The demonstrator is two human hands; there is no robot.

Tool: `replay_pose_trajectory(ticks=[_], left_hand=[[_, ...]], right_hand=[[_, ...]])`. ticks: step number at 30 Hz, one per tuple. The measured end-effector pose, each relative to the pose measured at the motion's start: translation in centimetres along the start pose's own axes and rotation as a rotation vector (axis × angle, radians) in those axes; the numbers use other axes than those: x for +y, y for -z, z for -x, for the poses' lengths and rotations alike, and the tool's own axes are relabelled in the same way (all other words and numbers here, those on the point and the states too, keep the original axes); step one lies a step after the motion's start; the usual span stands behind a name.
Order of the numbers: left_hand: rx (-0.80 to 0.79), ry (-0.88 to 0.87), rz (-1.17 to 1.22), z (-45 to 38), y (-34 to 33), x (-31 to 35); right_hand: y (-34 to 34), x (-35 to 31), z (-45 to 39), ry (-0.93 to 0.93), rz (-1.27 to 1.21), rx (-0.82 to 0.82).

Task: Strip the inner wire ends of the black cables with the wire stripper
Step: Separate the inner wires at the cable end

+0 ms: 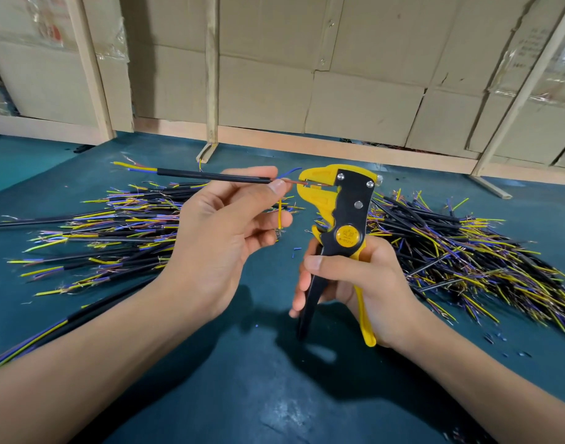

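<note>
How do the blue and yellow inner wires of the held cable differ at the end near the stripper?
The blue wire arcs upward above the stripper's jaws, while the yellow wire hangs down past the left hand. The blue wire is clear of the fingers; the yellow one crosses in front of them. Neither is in the wire stripper; a reddish-brown wire is.

**Even overhead light, soft shadows, warped edges**

The room is evenly bright, lit from above. Soft dark shadows fall beneath both forearms on the teal matte table cover [306, 395], toward six o'clock. A pale sheen glints there too. The centre is sharp; the heap of black cables with yellow and blue wire ends [473, 251] at three o'clock smears slightly. Pale wooden frame posts [212, 72] bow toward the edges, wide-angle distortion.
</note>
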State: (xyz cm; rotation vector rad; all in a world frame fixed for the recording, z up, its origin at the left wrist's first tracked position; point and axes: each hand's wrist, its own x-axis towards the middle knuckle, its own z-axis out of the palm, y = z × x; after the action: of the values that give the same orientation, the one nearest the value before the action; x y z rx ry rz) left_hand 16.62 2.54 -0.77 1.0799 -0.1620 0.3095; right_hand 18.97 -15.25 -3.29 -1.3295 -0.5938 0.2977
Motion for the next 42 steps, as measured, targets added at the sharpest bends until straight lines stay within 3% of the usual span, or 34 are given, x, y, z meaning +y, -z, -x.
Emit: replay_pose_trajectory(ticks=[21, 27, 31, 33, 37, 42], left_hand=[[-0.019, 0.054, -0.033, -0.2, 0.2, 0.1], [-0.002, -0.011, -0.122, -0.3, 0.2, 0.2], [-0.011, -0.103, -0.222, -0.2, 0.3, 0.3], [-0.005, -0.143, -0.251, -0.1, 0.1, 0.3], [0.085, -0.098, -0.178, -0.5, 0.2, 0.8], [0.017, 0.005, 0.036, -1.0, 0.7, 1.4]], right_hand=[[0.2, 0.0, 0.0, 0.004, 0.046, -0.011], [0.0, -0.2, 0.1, 0.002, 0.051, 0.007], [-0.4, -0.3, 0.2, -0.021, -0.006, 0.149], [-0.5, -0.3, 0.2, -0.046, -0.053, 0.131], [-0.2, -0.3, -0.1, -0.082, -0.226, 0.025], [0.5, -0.2, -0.3, -0.032, -0.179, 0.072]])
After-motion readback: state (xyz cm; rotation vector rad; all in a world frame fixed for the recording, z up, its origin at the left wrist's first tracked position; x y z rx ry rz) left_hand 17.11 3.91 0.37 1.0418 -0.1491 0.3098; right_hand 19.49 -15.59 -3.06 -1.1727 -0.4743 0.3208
